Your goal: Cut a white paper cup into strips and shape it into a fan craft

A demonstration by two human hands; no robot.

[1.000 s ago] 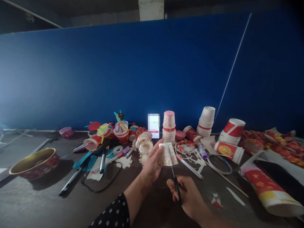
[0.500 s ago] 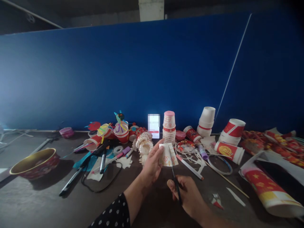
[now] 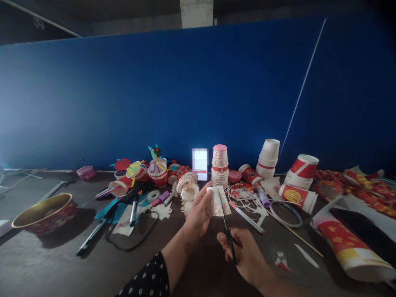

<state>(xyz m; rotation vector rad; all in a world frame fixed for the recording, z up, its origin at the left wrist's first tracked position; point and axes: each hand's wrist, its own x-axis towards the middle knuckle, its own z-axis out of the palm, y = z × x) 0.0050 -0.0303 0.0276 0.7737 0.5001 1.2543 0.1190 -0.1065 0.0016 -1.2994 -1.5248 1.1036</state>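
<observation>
Left hand [image 3: 198, 212], lower centre of frame, has its grip clamped on a small upturned paper cup [image 3: 218, 201], fingers on the left wall, thumb side hidden behind it. The cup is held just above the tabletop [image 3: 62, 264], centre of frame. Right hand [image 3: 247, 258], lower centre right, is closed round the handles of scissors [image 3: 228, 235]; the blades run up to the cup's lower edge and look nearly together, though I cannot tell if they are biting the paper. The cup reads as very light, thin-walled and easily crushed, so hold it by the stiffer base ring and keep the squeeze gentle; the cut wall will flop. The outer surface looks matt, so probably not slippery. The scissors are rigid and thin, taken at the handles. The cup carries faint red and yellow drawing, nothing readable. The red cups [image 3: 298, 196] at middle right show a gold emblem, text too small to read. The bright phone screen [image 3: 200, 163] at centre back is blurred. The cup stack [image 3: 220, 165] stands just behind the held cup.
</observation>
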